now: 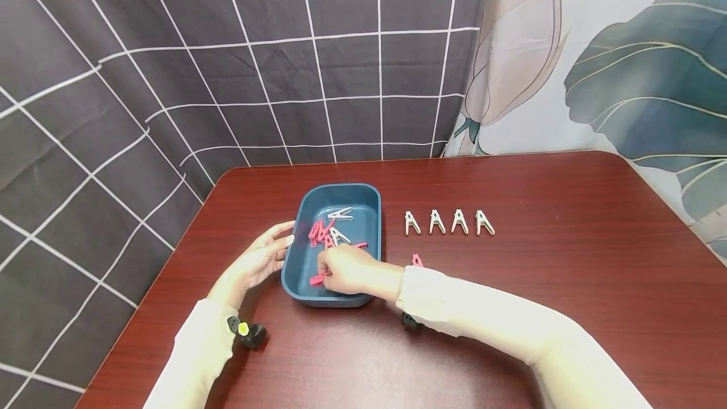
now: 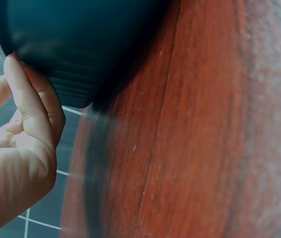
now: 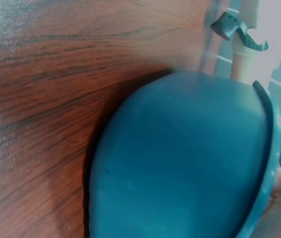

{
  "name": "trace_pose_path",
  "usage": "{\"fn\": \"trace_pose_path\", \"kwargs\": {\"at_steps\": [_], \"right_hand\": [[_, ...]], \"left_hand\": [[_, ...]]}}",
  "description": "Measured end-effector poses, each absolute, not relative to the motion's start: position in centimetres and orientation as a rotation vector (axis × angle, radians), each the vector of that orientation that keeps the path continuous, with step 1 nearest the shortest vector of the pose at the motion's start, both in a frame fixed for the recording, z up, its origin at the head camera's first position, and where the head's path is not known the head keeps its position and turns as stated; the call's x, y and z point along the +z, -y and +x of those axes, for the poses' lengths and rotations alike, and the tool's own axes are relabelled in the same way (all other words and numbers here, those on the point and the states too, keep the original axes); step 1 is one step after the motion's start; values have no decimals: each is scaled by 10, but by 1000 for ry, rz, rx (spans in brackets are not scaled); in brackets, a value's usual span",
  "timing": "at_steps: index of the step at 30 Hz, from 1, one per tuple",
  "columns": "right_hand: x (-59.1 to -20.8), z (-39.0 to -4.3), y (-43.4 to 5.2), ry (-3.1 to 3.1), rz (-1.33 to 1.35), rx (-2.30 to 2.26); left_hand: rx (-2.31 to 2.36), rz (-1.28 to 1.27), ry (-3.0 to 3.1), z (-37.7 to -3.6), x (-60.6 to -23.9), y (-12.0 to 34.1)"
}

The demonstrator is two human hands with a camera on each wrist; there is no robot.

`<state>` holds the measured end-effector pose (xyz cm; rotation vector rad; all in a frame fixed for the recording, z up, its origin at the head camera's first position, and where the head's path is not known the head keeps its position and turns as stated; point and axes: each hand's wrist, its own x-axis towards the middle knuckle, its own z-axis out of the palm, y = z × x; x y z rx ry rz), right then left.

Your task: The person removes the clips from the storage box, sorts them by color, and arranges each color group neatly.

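Over the red table [image 1: 568, 283], right hand [image 1: 346, 272] pinches a pink peg [image 1: 317, 280] in the blue tray [image 1: 372, 197]; left hand [image 1: 258, 260] rests straight-fingered against its side.

blue tray [image 1: 295, 257], pink pegs [image 1: 318, 232], white pegs [image 1: 449, 222]

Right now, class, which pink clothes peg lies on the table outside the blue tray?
The pink peg just right of the tray, beside the right hand's wrist. The other pink pegs lie inside the tray.

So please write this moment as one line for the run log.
left hand: steadies blue tray | right hand: inside tray, pinches pink clothespin | table: four white clothespins in row
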<state>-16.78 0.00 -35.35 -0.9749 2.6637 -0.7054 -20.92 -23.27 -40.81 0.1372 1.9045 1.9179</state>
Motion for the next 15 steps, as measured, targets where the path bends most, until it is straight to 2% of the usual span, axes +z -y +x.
{"fn": "trace_pose_path", "kwargs": {"at_steps": [15], "right_hand": [[-347, -164, -33, -2732, -1101, -1009]], "left_hand": [[1934, 134, -1926, -209, -411, 230]]}}
